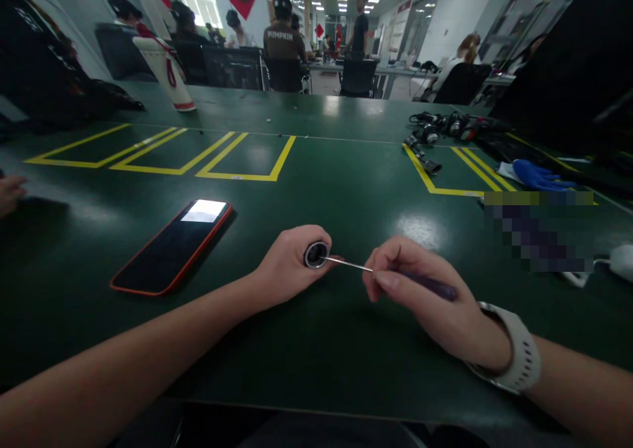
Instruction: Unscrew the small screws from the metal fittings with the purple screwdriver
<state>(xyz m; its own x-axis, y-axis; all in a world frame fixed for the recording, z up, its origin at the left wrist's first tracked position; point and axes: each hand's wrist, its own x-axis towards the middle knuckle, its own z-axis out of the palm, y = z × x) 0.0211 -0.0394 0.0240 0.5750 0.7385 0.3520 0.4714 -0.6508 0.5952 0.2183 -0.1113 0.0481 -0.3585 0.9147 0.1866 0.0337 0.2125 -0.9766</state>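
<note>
My left hand [291, 260] is wrapped round a small dark cylindrical part with a silvery rim [310, 262], its open end facing me. Most of that part is hidden in the fist. Between the thumb and fingers of my right hand [420, 289] is a screwdriver [435, 286] with a dark purple handle. Its thin metal shaft points left, and the tip reaches the inside of the part's rim. A pale watch strap circles my right wrist. Left of my left hand, a phone [163, 253] in a red-orange case lies on the green table [316, 369].
Yellow tape outlines [237, 176] mark the table. Dark cylindrical parts and cables [430, 131] lie at the back right, near a blue glove [539, 174]. A pale cup [171, 78] stands at the back left. Another person's hand [10, 194] shows at the left edge.
</note>
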